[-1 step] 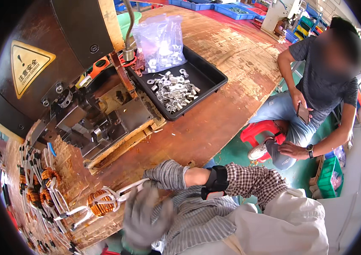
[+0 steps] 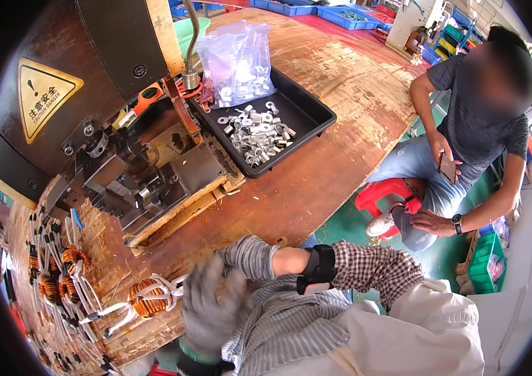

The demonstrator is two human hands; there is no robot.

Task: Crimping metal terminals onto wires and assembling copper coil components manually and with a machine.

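Note:
My left hand (image 2: pixel 213 310), in a grey glove, is smeared by motion beside the near edge of the wooden table. My right hand (image 2: pixel 247 257), in a grey striped glove, reaches in from the right under a checked sleeve. Its fingers are hidden behind the left hand. A copper-wound ring coil (image 2: pixel 147 299) with white sleeved leads (image 2: pixel 175 285) lies on the table just left of both hands. The leads run toward the hands and pass out of sight behind the left glove. Whether either hand grips them cannot be seen.
A press machine (image 2: pixel 147 182) stands at the left. Behind it, a black tray (image 2: pixel 313 116) holds metal ring terminals (image 2: pixel 256 135) and a clear bag (image 2: pixel 234 62). More coils (image 2: pixel 50 288) lie at the far left. A person (image 2: pixel 479 125) with a phone sits at the right.
My left hand has shifted slightly upward and now covers the ends of the white leads, which earlier showed reaching to my right hand. The right arm stays about where it was.

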